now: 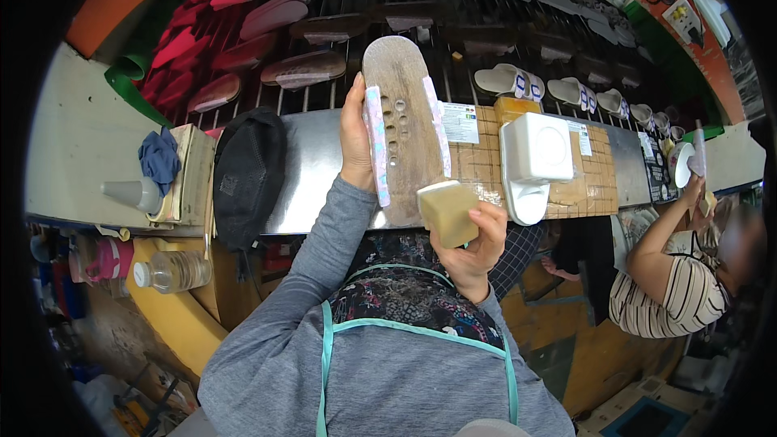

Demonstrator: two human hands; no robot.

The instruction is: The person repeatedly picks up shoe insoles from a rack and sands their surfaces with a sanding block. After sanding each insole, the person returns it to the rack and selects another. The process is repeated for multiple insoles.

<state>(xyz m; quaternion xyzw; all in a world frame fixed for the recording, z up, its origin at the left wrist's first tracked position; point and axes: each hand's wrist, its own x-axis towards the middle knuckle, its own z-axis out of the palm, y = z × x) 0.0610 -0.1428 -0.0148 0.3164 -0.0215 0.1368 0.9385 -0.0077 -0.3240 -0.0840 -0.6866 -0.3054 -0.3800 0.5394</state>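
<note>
At the left, a blue cloth [159,159] and a white cone [129,193] lie near a black bag [249,158], which rests on the metal bench [316,163]. Just right of the bag rises the left hand [354,136], its fingers clamped on the left side of a brown shoe sole [414,125]; how the fingers sit behind the sole is hidden.

The sole is in front of the person, over the near part of the bench. Its long axis runs nearly straight away from the body, the far end leaning slightly left, with the face that has a group of small holes turned up to view. One pink and lilac strip [377,146] lines its left edge and another strip [439,127] its right edge.

To the right of the sole's near end, the right hand [476,252] has its fingers closed around a yellowish block [449,215] with a white top. The block overlaps the sole's lower right corner in this view; whether the two touch, I cannot tell. From the right fingers, the sole lies forward and to the left, so that hand is nearer its close end, while the left hand is nearer its middle.

Farther right, a white container [541,148] stands on brown cardboard [477,163].
</note>
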